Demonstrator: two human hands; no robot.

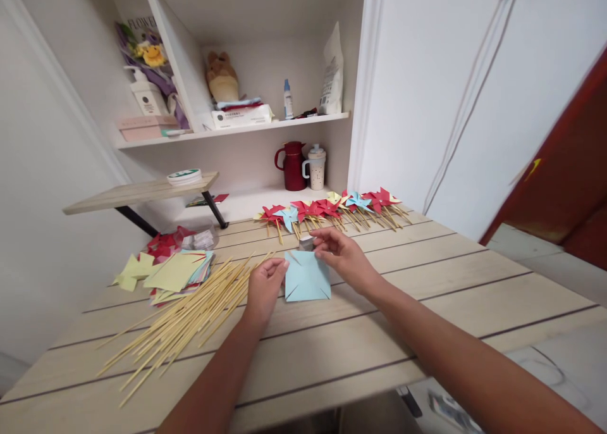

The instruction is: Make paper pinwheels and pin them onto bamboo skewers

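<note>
A light blue paper square (307, 279) with slits running in from its corners lies in front of me on the wooden table. At its left edge, my left hand (266, 285) pinches the paper between thumb and fingers. My right hand (345, 257) is over the upper right corner, its thumb and forefinger curved and apart, with nothing visible between them. The thumb tip is close to the paper; whether it touches, I cannot tell. Just beyond the square, a small container (306, 243) is partly covered by the right fingers.
Many thin wooden sticks (184, 323) lie loose on the left, beside stacked coloured paper (175, 272). Finished red, blue and yellow pinwheels (322, 209) line the back edge. Behind them stand a red jug (294, 167) and a cup (316, 168). A small raised shelf (137, 193) stands at left.
</note>
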